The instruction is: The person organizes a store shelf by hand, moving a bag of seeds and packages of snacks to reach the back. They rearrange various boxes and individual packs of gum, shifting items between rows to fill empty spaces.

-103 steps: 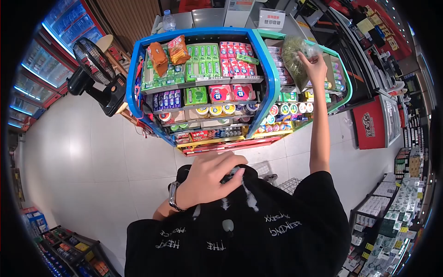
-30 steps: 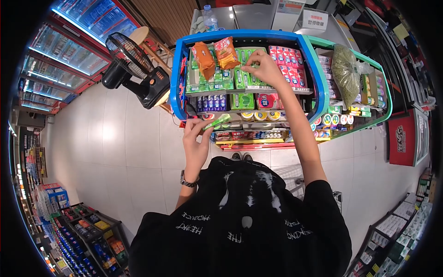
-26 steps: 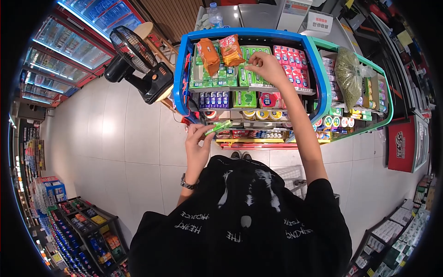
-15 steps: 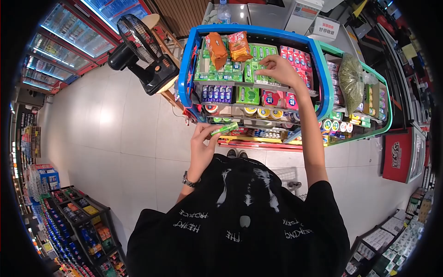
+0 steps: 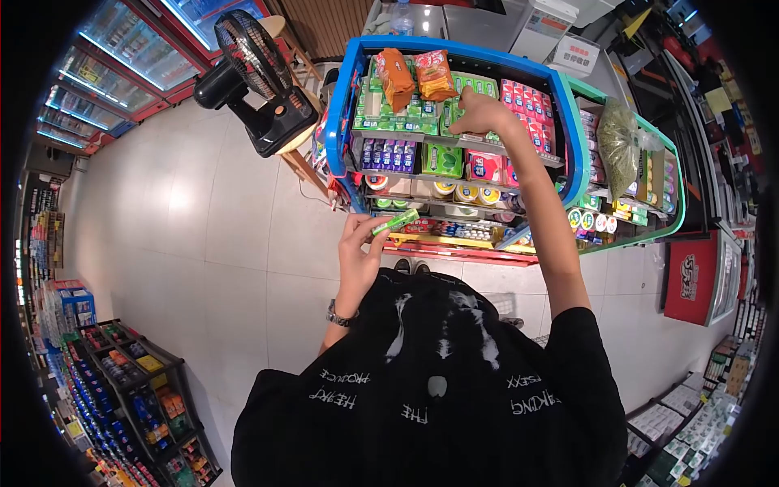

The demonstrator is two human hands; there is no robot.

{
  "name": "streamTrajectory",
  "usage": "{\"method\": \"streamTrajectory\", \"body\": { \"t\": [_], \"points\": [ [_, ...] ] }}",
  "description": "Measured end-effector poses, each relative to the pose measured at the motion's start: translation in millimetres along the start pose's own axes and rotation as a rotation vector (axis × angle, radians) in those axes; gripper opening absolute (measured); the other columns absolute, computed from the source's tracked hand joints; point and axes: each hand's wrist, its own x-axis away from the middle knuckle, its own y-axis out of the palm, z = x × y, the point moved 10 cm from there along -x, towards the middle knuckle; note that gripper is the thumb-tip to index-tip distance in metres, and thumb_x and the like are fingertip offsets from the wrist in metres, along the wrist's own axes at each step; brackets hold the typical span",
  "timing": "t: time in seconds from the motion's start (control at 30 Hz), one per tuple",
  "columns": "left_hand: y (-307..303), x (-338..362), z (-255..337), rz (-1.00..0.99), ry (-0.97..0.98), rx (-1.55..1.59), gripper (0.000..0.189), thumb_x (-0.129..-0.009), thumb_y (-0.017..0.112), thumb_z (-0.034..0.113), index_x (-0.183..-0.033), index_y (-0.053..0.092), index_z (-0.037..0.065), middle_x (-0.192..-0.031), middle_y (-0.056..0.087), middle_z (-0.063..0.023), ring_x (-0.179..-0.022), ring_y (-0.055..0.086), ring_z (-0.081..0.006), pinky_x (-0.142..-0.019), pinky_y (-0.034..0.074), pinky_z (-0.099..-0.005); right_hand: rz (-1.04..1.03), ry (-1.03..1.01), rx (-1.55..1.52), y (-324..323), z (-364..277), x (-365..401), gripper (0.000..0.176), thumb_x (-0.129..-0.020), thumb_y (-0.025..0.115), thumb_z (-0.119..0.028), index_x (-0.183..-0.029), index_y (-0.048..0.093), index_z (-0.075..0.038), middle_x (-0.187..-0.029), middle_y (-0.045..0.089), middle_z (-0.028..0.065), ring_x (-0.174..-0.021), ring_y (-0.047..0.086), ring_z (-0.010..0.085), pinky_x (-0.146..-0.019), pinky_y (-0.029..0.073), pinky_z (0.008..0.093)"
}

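Observation:
My left hand (image 5: 357, 252), in front of the display rack, pinches a slim green pack of chewing gum (image 5: 397, 221) between thumb and fingers. On the rack's top shelf, my right hand (image 5: 482, 114) is over the green gum packs (image 5: 472, 84), thumb and forefinger apart; nothing shows between them. Two orange snack bags (image 5: 395, 79) lie on the green packs to its left. Pink gum packs (image 5: 526, 105) fill the section at its right. Purple packs (image 5: 389, 156) and a green box (image 5: 442, 160) stand one shelf lower.
A blue frame (image 5: 462, 43) rims the rack, with a green-framed rack (image 5: 677, 183) joined at its right. A black fan (image 5: 264, 109) stands on a stool to the left. At lower left is a dark shelf unit (image 5: 146, 373); a red cooler (image 5: 690, 280) is at right.
My right hand has moved slightly left and its thumb and forefinger have spread wider over the green packs. The left hand keeps its gum pack in nearly the same place. The view has shifted slightly.

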Motion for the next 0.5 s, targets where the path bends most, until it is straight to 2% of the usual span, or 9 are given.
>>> {"method": "streamTrajectory", "body": {
  "t": [0.07,0.1,0.13,0.2,0.23,0.27,0.33,0.37,0.5],
  "points": [
    [-3,1,-6,0.003,-0.014,0.018,0.019,-0.087,0.065,0.003,-0.106,0.07,0.002,-0.092,0.053,-0.0074,-0.074,0.053,-0.0142,-0.065,0.045,-0.0263,0.011,-0.017,-0.035,-3,0,1,0.088,-0.066,0.079,-0.036,-0.125,0.037,0.015,-0.077,0.067,0.0188,-0.064,0.068,0.025,-0.059,0.055,0.0331],
    [-5,1,-7,0.004,-0.012,0.021,0.019,-0.087,0.065,0.003,-0.106,0.07,0.002,-0.092,0.053,-0.0074,-0.074,0.053,-0.0142,-0.065,0.045,-0.0263,0.039,-0.011,-0.168,-11,-2,14,0.075,-0.068,0.078,-0.037,-0.111,0.05,0.018,-0.072,0.066,0.0175,-0.061,0.066,0.0228,-0.057,0.054,0.0336],
    [-7,1,-8,0.011,-0.005,0.012,0.019,-0.087,0.065,0.003,-0.106,0.07,0.003,-0.092,0.053,-0.0074,-0.074,0.053,-0.0141,-0.065,0.045,-0.0262,0.041,-0.012,-0.162,-15,3,15,0.075,-0.068,0.078,-0.037,-0.111,0.05,0.018,-0.072,0.066,0.0175,-0.061,0.066,0.0228,-0.057,0.054,0.0336],
    [-10,1,-10,0.024,0.003,0.011,0.019,-0.087,0.065,0.003,-0.106,0.07,0.003,-0.093,0.053,-0.0073,-0.073,0.053,-0.014,-0.065,0.045,-0.0262,0.085,-0.005,-0.229,-29,18,16,0.054,-0.069,0.077,-0.035,-0.086,0.062,0.014,-0.069,0.066,0.0164,-0.058,0.065,0.0204,-0.055,0.053,0.0333],
    [-11,1,-12,0.012,0.001,0.02,0.021,-0.088,0.065,0.001,-0.108,0.069,0.001,-0.095,0.05,-0.0053,-0.073,0.05,-0.0104,-0.064,0.044,-0.0231,0.042,0.008,-0.138,-35,23,19,0.039,-0.07,0.076,-0.029,-0.075,0.068,0.009,-0.07,0.068,0.0149,-0.061,0.065,0.0192,-0.058,0.053,0.032],
    [-12,1,-14,-0.001,-0.001,0.027,0.022,-0.088,0.065,-0.001,-0.109,0.069,0.0,-0.098,0.048,-0.0034,-0.072,0.047,-0.0068,-0.062,0.043,-0.0199,0.043,0.008,-0.133,-40,29,20,0.039,-0.07,0.076,-0.029,-0.075,0.068,0.009,-0.07,0.068,0.0149,-0.061,0.065,0.0192,-0.058,0.053,0.032],
    [-15,1,-14,-0.008,0.004,0.01,0.022,-0.088,0.065,-0.001,-0.109,0.069,0.0,-0.097,0.048,-0.0033,-0.072,0.047,-0.0068,-0.062,0.042,-0.0199,0.045,-0.207,-0.239,-50,16,25,0.037,-0.074,0.074,-0.024,-0.098,0.072,0.004,-0.08,0.068,0.0116,-0.069,0.063,0.0127,-0.063,0.051,0.0269],
    [-16,0,-14,-0.017,0.009,-0.012,0.021,-0.088,0.065,-0.001,-0.109,0.069,0.0,-0.097,0.048,-0.0033,-0.072,0.047,-0.0068,-0.062,0.042,-0.02,0.065,-0.244,-0.189,-54,14,23,0.034,-0.07,0.076,-0.021,-0.098,0.075,0.0,-0.083,0.072,0.0112,-0.076,0.066,0.0152,-0.069,0.052,0.0295],
    [-20,0,-18,-0.013,-0.012,0.011,0.02,-0.087,0.066,0.001,-0.106,0.07,0.003,-0.094,0.052,-0.0071,-0.071,0.054,-0.0135,-0.064,0.046,-0.0265,0.033,-0.288,-0.077,-59,5,14,0.027,-0.073,0.073,-0.014,-0.098,0.075,-0.002,-0.09,0.072,0.0112,-0.083,0.066,0.015,-0.074,0.052,0.0295]
  ]
}}
